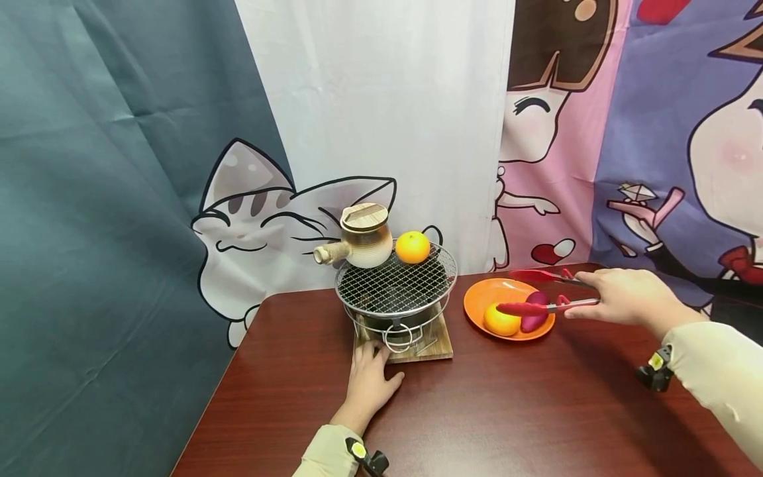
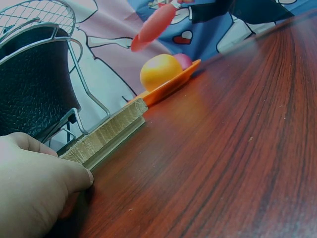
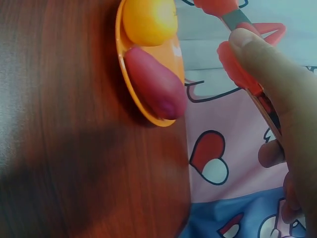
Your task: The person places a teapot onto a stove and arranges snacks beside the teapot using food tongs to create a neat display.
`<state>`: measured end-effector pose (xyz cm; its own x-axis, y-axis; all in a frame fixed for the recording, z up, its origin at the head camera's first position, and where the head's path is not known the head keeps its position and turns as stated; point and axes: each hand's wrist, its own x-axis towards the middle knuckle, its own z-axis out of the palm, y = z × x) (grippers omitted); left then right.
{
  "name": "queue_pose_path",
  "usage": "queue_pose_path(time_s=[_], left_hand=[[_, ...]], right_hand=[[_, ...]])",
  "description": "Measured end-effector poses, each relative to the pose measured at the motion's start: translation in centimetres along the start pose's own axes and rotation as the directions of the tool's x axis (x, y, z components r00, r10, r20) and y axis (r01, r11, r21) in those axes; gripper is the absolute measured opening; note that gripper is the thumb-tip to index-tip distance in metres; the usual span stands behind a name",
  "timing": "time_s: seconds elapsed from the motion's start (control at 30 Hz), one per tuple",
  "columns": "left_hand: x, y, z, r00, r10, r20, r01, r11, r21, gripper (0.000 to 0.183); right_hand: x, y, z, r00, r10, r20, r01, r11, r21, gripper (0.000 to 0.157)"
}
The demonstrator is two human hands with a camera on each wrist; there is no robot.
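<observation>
My right hand (image 1: pixel 628 298) grips a pair of red-tipped tongs (image 1: pixel 527 309), their arms spread apart above an orange plate (image 1: pixel 477 305). On that plate lie an orange (image 1: pixel 501 320) and a purple eggplant-like vegetable (image 3: pixel 154 83). My left hand (image 1: pixel 371 381) rests at the front left corner of a wooden board (image 2: pixel 111 134), its thumb along the edge and fingers on top. The board carries a round black stove (image 2: pixel 37 84) with a wire grill rack (image 1: pixel 393 285). A second orange (image 1: pixel 412 247) and a small clay pot (image 1: pixel 369 248) with a wooden lid sit on the rack.
A dark red wooden table (image 1: pixel 477 411) bears everything. Behind its back edge hangs a cartoon-printed curtain (image 1: pixel 405 99). The pot's side handle (image 1: pixel 331 252) sticks out to the left past the rack.
</observation>
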<state>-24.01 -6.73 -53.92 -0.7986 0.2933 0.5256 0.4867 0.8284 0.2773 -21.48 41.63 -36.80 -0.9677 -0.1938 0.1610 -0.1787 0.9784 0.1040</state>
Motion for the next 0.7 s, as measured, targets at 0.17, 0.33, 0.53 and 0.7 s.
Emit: queue_pose_path(time_s=[0.17, 0.33, 0.53, 0.7], left_hand=[[0.0, 0.0, 0.1, 1.0, -0.004, 0.0, 0.004, 1.0, -0.001, 0.049], [0.0, -0.1, 0.1, 1.0, -0.008, 0.006, 0.008, 1.0, 0.002, 0.049], [0.0, -0.1, 0.2, 1.0, -0.006, 0.003, 0.006, 1.0, 0.001, 0.049], [0.1, -0.1, 0.2, 1.0, -0.006, 0.004, 0.006, 1.0, -0.006, 0.049]], right_hand=[[-0.1, -0.1, 1.0, 1.0, -0.015, 0.002, 0.015, 1.0, 0.003, 0.105], [-0.2, -0.3, 2.1, 1.0, -0.03, -0.008, 0.03, 0.999, 0.021, 0.11], [-0.4, -0.7, 2.8, 0.999, -0.045, -0.009, 0.046, 0.999, 0.025, 0.105], [-0.4, -0.9, 3.1, 0.997, -0.07, -0.018, 0.071, 0.997, 0.02, 0.103]])
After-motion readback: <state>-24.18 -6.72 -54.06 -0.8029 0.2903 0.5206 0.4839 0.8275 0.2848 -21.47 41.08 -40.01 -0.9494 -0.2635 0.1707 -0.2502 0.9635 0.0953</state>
